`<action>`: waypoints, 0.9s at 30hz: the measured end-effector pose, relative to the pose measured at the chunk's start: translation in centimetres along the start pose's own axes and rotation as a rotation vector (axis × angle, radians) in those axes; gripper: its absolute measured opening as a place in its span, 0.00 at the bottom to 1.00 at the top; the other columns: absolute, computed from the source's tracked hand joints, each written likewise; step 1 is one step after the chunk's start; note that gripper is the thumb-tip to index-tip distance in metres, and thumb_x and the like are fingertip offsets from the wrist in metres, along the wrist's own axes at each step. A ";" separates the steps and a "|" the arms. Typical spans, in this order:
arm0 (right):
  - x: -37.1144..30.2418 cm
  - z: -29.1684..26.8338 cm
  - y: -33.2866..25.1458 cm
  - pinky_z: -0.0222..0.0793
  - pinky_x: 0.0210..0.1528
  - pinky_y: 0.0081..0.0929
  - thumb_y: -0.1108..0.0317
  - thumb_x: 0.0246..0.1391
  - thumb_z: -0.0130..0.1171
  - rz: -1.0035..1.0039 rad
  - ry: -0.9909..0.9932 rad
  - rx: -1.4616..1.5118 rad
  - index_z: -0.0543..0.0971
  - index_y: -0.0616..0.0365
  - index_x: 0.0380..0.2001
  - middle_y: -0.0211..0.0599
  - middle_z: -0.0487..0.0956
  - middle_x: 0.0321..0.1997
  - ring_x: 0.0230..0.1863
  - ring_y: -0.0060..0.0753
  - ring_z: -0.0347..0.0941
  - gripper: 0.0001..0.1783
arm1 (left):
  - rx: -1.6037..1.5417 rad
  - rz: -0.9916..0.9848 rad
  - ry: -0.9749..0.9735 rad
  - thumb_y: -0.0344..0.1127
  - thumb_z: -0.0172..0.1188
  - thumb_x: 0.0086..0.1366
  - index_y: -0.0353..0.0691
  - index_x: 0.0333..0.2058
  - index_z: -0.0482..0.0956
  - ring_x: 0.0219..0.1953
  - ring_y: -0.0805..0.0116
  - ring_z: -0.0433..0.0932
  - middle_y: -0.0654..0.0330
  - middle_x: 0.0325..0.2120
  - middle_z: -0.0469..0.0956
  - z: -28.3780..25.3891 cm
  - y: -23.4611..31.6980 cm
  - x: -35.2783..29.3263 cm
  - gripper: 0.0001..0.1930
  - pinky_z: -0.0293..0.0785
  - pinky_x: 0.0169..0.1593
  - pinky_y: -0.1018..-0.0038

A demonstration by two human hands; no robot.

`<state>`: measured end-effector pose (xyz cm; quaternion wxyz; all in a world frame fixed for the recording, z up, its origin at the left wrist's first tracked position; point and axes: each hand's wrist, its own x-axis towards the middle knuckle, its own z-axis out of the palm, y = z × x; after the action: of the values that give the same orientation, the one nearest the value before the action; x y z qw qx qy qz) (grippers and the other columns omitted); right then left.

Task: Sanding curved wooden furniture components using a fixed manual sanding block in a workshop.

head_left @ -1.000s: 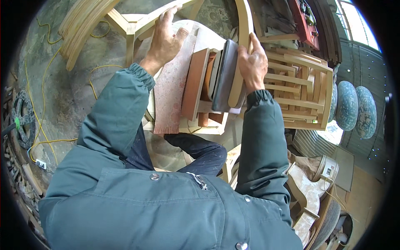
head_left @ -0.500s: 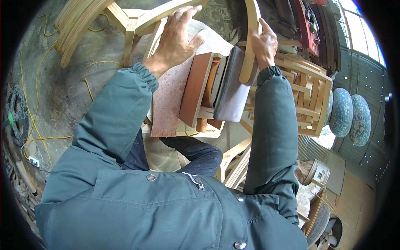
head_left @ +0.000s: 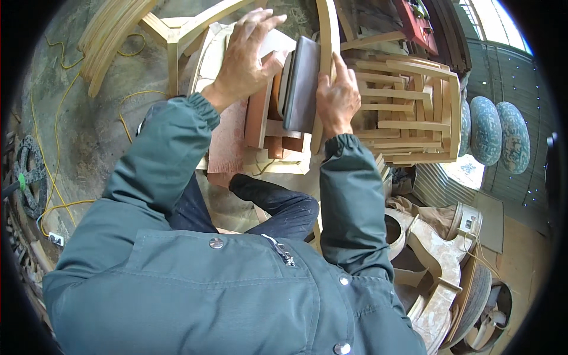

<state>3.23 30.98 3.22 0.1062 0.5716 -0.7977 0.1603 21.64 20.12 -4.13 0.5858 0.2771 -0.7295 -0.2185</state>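
Note:
My right hand (head_left: 340,97) is closed around the lower part of a long, curved, pale wooden piece (head_left: 328,35), with the index finger pointing up along it. The wood stands close beside a flat grey sanding surface (head_left: 303,83); I cannot tell whether they touch. Left of that surface is a reddish-brown board (head_left: 256,121), and a pinkish worn strip of cloth (head_left: 226,136) hangs beside it. My left hand (head_left: 245,62) is raised above the board and cloth, its fingers apart and nothing in it.
At the upper left lies a bundle of curved wooden strips (head_left: 115,38) with a wooden frame (head_left: 172,65) beside it. A stack of wooden frames (head_left: 414,109) stands to the right. Yellow cable (head_left: 56,151) runs over the floor. A pale machine (head_left: 435,248) is at lower right.
My right hand has moved left and nearer to me with the curved wooden piece. My left hand has shifted slightly left, its fingers spread wider. The whole view has turned a little.

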 end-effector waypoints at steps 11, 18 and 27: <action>-12.7 -1.1 1.2 0.76 0.39 0.47 0.64 0.62 0.61 0.045 0.183 0.038 0.72 0.47 0.69 0.42 0.75 0.40 0.39 0.51 0.78 0.31 | -0.290 -0.305 -0.006 0.34 0.64 0.65 0.35 0.63 0.70 0.67 0.45 0.66 0.43 0.62 0.69 -2.9 10.8 -8.7 0.28 0.60 0.72 0.57; -22.4 -0.7 2.1 0.74 0.39 0.46 0.66 0.63 0.62 0.159 0.188 0.118 0.71 0.53 0.70 0.45 0.74 0.38 0.38 0.52 0.76 0.32 | -0.501 -0.570 -0.218 0.38 0.63 0.69 0.34 0.64 0.70 0.64 0.52 0.70 0.47 0.59 0.74 -2.0 16.5 -16.4 0.28 0.64 0.69 0.61; -36.2 -0.5 1.5 0.76 0.44 0.44 0.73 0.54 0.69 0.216 0.294 0.342 0.77 0.55 0.63 0.47 0.79 0.41 0.41 0.54 0.78 0.31 | -0.726 -1.199 -0.721 0.50 0.70 0.67 0.25 0.71 0.53 0.67 0.55 0.68 0.43 0.63 0.70 4.2 21.6 -21.3 0.48 0.66 0.68 0.62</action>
<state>13.55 63.34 -9.31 0.1053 0.4631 -0.7915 0.3847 17.72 50.39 -6.77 0.1492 0.3266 -0.4835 -0.7983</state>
